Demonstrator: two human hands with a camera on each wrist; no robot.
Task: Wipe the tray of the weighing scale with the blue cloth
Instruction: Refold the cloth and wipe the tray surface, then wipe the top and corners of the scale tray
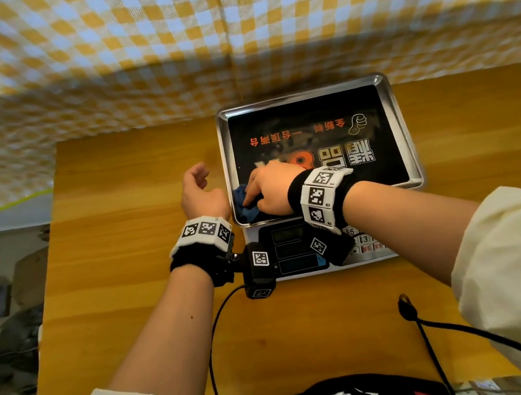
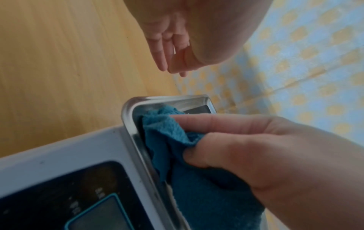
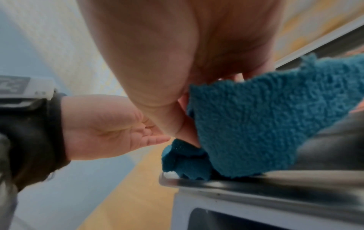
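The weighing scale (image 1: 293,250) stands on a wooden table, with a steel tray (image 1: 405,137) on top that has a black printed sheet in it. My right hand (image 1: 268,192) grips a bunched blue cloth (image 1: 246,205) and presses it into the tray's near-left corner. In the left wrist view the cloth (image 2: 167,132) lies against the tray rim (image 2: 128,118), pinched by the right hand (image 2: 246,147). My left hand (image 1: 198,190) hovers just left of the tray, fingers relaxed and holding nothing. The right wrist view shows the cloth (image 3: 256,124) over the rim (image 3: 256,185).
The wooden table (image 1: 130,255) has bare surface to the left of and in front of the scale. A yellow and blue checked cloth (image 1: 222,30) hangs behind it. Black cables (image 1: 449,327) trail across the near table edge. The scale's display and keypad (image 1: 364,241) face me.
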